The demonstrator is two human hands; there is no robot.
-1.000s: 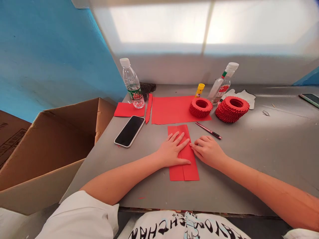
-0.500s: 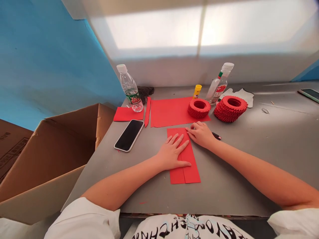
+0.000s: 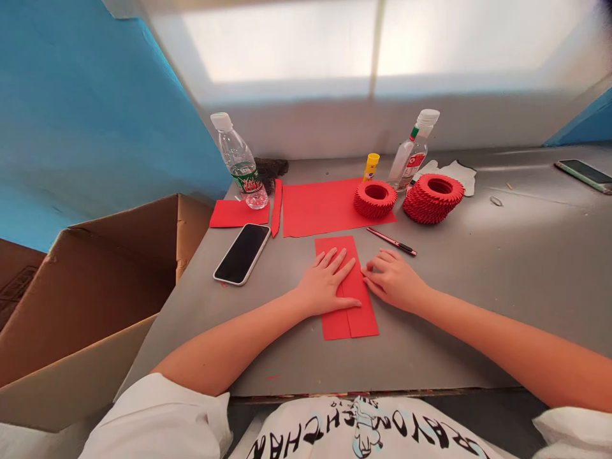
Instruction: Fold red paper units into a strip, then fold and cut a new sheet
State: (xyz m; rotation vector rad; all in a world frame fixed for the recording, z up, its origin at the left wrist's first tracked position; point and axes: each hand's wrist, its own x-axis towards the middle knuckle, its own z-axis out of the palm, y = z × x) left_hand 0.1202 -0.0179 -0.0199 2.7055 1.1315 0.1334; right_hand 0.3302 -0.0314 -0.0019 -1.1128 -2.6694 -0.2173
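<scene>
A folded red paper [image 3: 361, 322] lies flat on the grey table, its two side flaps meeting along a seam down the middle. My left hand [image 3: 329, 284] rests on it palm down, open with fingers spread. At the paper's right edge is my right hand [image 3: 392, 277], its fingers bent and closed, thumb and forefinger tips pinched at the fold. Just beyond the right hand lies a utility knife [image 3: 392, 242]. Behind the folded piece is a larger red sheet [image 3: 315, 207], with a red pleated paper ring [image 3: 375, 199] standing on its right part.
A phone [image 3: 242, 254], a water bottle [image 3: 245, 172], a small red sheet [image 3: 234, 215] and a red strip [image 3: 277, 207] are at left. Farther back stand a glue stick [image 3: 370, 167], a clear bottle [image 3: 415, 153] and stacked red rings [image 3: 433, 199]. A cardboard box [image 3: 119, 280] adjoins the table.
My right hand has slid toward me along the paper's right edge, uncovering the utility knife. The left hand stays spread on the paper. The whole view has shifted slightly.
</scene>
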